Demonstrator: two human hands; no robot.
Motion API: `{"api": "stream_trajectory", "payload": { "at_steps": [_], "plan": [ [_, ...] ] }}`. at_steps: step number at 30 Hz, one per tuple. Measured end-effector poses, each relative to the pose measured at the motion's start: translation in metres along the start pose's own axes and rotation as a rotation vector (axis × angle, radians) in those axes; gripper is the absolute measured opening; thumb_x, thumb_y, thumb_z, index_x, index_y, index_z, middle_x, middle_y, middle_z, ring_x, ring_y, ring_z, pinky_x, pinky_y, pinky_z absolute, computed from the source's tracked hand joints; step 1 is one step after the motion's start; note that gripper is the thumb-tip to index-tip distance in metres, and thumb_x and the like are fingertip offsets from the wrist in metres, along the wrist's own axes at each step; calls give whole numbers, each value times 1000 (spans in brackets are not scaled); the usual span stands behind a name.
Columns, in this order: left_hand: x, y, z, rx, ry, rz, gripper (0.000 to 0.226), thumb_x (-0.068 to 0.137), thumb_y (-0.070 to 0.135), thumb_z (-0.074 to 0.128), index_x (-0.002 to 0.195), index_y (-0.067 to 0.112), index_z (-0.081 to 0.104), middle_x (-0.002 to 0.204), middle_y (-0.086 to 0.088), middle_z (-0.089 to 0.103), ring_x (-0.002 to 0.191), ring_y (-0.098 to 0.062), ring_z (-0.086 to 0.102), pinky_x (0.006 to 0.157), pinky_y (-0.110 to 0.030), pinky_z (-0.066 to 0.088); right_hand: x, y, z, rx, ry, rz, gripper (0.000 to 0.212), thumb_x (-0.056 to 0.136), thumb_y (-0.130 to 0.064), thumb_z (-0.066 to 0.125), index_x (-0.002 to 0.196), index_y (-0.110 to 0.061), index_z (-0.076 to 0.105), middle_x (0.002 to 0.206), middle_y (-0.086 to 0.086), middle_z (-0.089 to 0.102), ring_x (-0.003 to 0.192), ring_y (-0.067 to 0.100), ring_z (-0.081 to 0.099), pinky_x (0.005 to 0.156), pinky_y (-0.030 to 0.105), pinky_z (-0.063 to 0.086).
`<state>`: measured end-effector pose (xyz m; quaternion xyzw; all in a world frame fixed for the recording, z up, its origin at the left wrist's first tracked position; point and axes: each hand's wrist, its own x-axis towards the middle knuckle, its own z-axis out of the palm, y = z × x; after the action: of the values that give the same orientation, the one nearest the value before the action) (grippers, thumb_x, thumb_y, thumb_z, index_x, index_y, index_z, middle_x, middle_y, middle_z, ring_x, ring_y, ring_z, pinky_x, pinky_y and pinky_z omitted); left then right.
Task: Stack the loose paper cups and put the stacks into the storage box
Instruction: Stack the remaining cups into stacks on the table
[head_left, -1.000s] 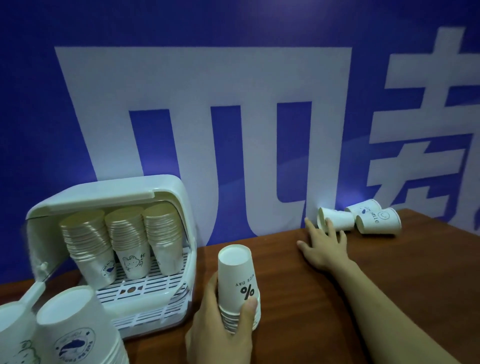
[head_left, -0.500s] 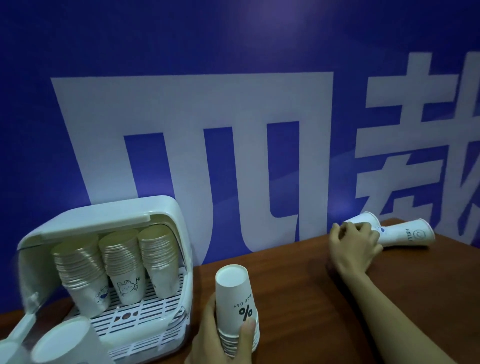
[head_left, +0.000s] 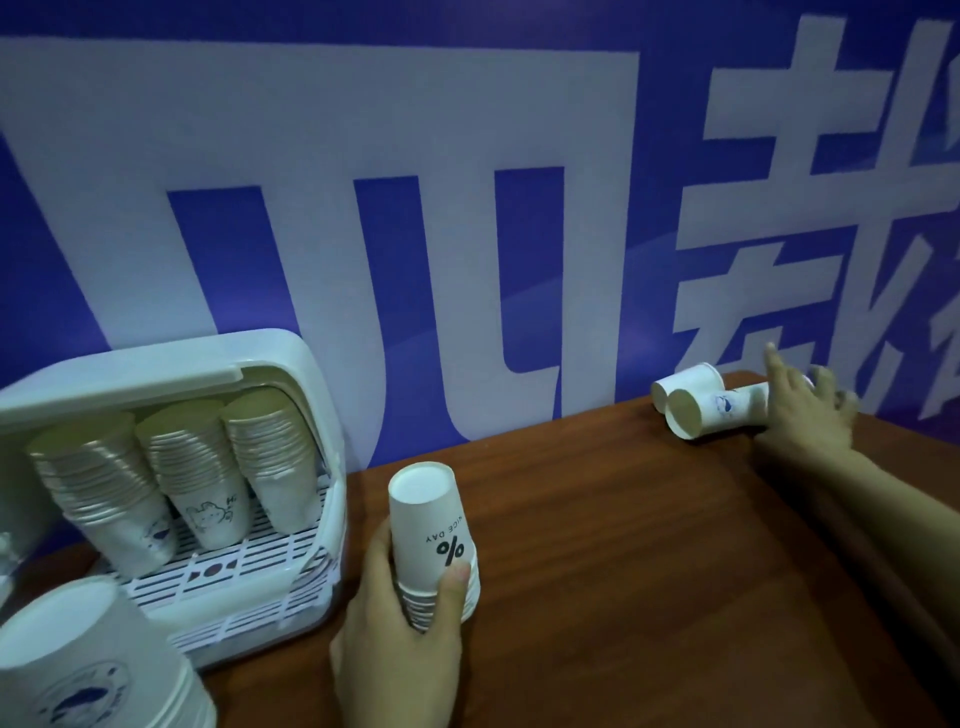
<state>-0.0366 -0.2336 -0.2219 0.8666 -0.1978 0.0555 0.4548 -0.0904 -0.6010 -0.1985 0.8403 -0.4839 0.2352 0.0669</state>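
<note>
From the head camera, the left hand (head_left: 400, 639) is wrapping its grip around the lower rims of an upside-down stack of white paper cups (head_left: 434, 540) printed with a percent sign, standing on the brown wooden desk (head_left: 649, 571). The right hand (head_left: 805, 415) is reaching at the far right corner with fingers spread, its grip open, touching or just beside two loose white paper cups (head_left: 706, 410) lying on their sides against the blue-and-white banner wall (head_left: 415, 208). The white plastic storage box (head_left: 291, 395) is sitting at the left with its lid raised, already holding three leaning stacks (head_left: 197, 478). Another cup stack (head_left: 98, 670) is showing at the bottom-left corner. A likely hazard: the sideways cups could roll off the desk edge if the spread fingers nudge rather than catch them.
</note>
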Motion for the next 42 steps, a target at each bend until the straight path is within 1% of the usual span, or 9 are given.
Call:
{"api": "stream_trajectory", "payload": {
  "at_steps": [3, 7, 11, 14, 17, 20, 30, 39, 42],
  "plan": [
    [10, -50, -54, -184, 137, -29, 84, 72, 75, 63, 147, 48, 39, 135, 14, 66, 126, -22, 61, 108, -45, 45, 3, 7, -7, -237, -59, 1, 110, 70, -33, 78, 156, -27, 10, 133, 10, 47, 125, 32, 40, 104, 47, 38],
    [0, -43, -60, -171, 148, -76, 74, 82, 50, 78, 148, 39, 45, 134, 13, 66, 125, -22, 60, 105, -42, 44, 0, 15, -11, -377, 33, -119, 61, 67, -44, 73, 124, -27, 58, 118, 5, 48, 111, 26, 42, 96, 41, 39],
    [6, -54, -61, -249, 121, -89, 76, 84, 43, 79, 150, 37, 44, 138, 10, 65, 127, -22, 60, 108, -44, 44, -8, 20, -34, -230, 36, -237, 59, 75, -61, 67, 116, -20, 58, 111, 4, 66, 106, 25, 56, 97, 44, 44],
    [5, -54, -60, -190, 111, -78, 73, 82, 53, 75, 148, 44, 43, 134, 14, 67, 125, -21, 62, 108, -43, 44, -31, -3, -71, 331, 204, -243, 64, 83, -60, 69, 122, -11, 56, 98, 6, 67, 84, 26, 62, 77, 39, 49],
    [4, -55, -63, -159, 81, -56, 71, 81, 61, 70, 145, 50, 41, 118, 27, 61, 124, -17, 63, 109, -42, 43, -75, -70, -129, 1027, 27, -267, 52, 90, -43, 70, 134, -19, 54, 107, -2, 67, 87, 13, 67, 64, 20, 53],
    [1, -55, -66, -147, 50, -53, 78, 71, 80, 59, 142, 53, 40, 119, 29, 61, 123, -13, 62, 108, -42, 46, -126, -139, -164, 1287, -170, -499, 47, 86, -36, 77, 127, -28, 57, 114, -8, 70, 100, 7, 70, 76, 25, 61],
    [-4, -48, -69, -275, 52, -112, 133, 37, 84, 65, 156, 42, 25, 151, 11, 44, 142, -19, 44, 115, -44, 39, -171, -191, -136, 1182, -424, -774, 63, 82, -37, 82, 133, -35, 45, 107, -3, 71, 90, 15, 71, 77, 34, 61],
    [-1, -57, -68, -307, 78, -32, 62, 62, 76, 61, 118, 78, 34, 118, 26, 61, 118, -9, 62, 100, -46, 53, -191, -185, -114, 995, -536, -963, 75, 87, -41, 78, 150, -40, 37, 117, -18, 64, 102, 6, 65, 80, 15, 49],
    [-2, -54, -69, -295, 89, 17, 62, 60, 79, 60, 117, 74, 35, 113, 31, 59, 114, -10, 63, 101, -44, 51, -170, -159, -113, 1116, -263, -883, 44, 90, -33, 72, 132, -23, 60, 100, -10, 72, 93, 12, 70, 80, 21, 51]
  ]
}}
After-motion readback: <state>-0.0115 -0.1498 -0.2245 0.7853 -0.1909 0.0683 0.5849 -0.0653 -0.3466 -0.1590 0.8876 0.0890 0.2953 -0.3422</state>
